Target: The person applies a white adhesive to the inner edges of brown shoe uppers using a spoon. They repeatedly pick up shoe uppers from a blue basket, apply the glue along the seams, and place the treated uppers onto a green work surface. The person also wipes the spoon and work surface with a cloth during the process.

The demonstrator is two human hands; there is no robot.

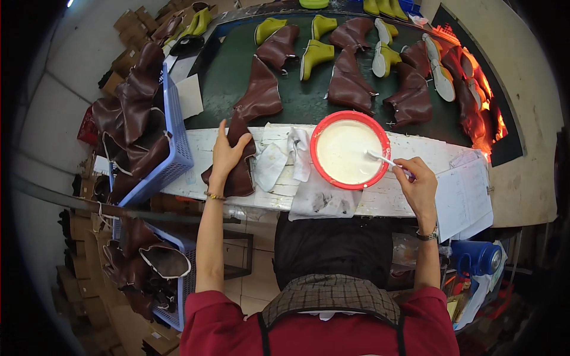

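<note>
Brown upper [241, 175] touches spread left hand [227, 155], right hand [419, 183] gripping tool [381, 158] near illegible papers [462, 199]

No text, label, brand, number or sign is legible in the head view. At 3 o'clock, white paper sheets [464, 193] carry faint lines of print or writing, too small and washed out to decipher. Near 4 o'clock, a blue cylindrical container [475, 257] shows a pale round marking on its end, likewise unreadable; between 7 and 8 o'clock, a brown carton [160, 343] bears a small light mark, also indecipherable.
</note>
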